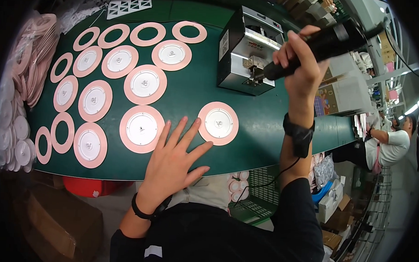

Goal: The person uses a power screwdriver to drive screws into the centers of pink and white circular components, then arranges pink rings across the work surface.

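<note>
The green counter (188, 92) carries everything here. On its far side, right of centre, sits the black-and-silver box machine (240, 49), a small metal outlet (255, 70) on the front. The black driver (325, 46) points its nose at that outlet, held tilted; whether the two touch, I cannot tell.

The step in hand looks like meeting the outlet with the driver's nose. Done well, it probably wants the tool lined up with the outlet and a light push, so the nose does not skid or nudge the box.

The hands are well apart. The right hand (304, 65) is wrapped round the driver; a firm but relaxed wrist should keep the aim steady. The left hand (169, 162) holds nothing, its fingers spread over the counter, with two fingertips at the rim of the pink-and-white disc (219, 116), which lies flat below the machine. Light fingertip contact there should steady it without sliding it. Smallest is the metal fitting (218, 124) at the disc's centre, best left uncovered by the fingers.
</note>
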The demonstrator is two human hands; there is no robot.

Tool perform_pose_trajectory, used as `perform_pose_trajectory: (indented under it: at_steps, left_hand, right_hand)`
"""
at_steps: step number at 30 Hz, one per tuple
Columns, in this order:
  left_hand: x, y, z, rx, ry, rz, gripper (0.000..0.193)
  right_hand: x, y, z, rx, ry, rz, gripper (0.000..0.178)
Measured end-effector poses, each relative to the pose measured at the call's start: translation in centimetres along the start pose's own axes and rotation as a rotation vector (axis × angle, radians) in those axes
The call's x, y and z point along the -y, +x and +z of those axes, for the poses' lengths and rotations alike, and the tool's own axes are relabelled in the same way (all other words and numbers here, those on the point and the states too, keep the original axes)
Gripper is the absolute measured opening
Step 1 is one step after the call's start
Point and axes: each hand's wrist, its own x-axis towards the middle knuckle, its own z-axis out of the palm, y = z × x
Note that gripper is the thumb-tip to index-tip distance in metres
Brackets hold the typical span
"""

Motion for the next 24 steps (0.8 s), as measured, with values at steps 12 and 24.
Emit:
perform_pose_trajectory:
  at_steps: [12,24]
  left_hand:
    - [0.0,0.0,0.1,-0.01,-0.02,-0.002,0.052]
    - [0.0,-0.1,-0.1,-0.01,0.003,0.01,0.051]
  right_hand:
    - [2.6,-2.5,0.9,-0.052,0.061,-0.224,0.029]
    - [0.7,1.0,0.0,-0.035,0.073,-0.033,0.03]
